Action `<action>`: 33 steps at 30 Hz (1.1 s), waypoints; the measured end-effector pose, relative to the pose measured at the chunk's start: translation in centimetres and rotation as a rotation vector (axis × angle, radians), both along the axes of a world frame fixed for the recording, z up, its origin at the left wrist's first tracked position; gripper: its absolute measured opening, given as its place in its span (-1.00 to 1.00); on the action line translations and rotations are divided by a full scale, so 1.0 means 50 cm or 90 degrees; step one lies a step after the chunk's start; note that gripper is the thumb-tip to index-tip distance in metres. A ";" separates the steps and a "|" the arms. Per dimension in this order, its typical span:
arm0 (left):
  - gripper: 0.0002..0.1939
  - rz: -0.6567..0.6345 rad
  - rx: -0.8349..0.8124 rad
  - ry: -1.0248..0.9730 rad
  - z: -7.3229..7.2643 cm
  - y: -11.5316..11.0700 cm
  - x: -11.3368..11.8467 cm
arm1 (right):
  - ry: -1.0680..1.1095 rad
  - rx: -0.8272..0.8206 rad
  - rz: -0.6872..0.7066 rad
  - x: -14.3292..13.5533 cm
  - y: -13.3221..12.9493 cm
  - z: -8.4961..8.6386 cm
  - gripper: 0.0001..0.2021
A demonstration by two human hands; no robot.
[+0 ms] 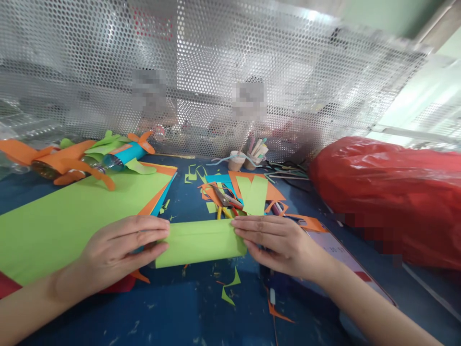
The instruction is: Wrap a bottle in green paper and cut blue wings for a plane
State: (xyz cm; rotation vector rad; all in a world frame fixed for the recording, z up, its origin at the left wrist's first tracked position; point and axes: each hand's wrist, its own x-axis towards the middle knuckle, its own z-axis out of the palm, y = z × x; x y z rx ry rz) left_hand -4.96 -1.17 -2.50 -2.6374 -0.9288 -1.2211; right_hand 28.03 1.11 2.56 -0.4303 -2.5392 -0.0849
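Paper roll [201,243], lime-green and tube-shaped, sits lower centre of the frame, long axis running left to right, right between your hands: your left hand [120,245] pinches one end, your right hand [277,242] the other, neither nearer!

A perforated screen [288,62] stands behind the counter [162,312]. Two cups [236,163] sit just before it, the right one holding pens [259,148]. At right, a red bag [389,192] lies near a lit phone [336,246].

Two hands [120,244] [277,241], one green roll [201,244], two cups [236,163] [251,164]
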 end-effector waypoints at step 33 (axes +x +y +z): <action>-0.66 -0.035 -0.188 0.032 0.024 0.005 0.015 | -0.112 -0.086 -0.135 -0.063 -0.025 -0.020 -0.63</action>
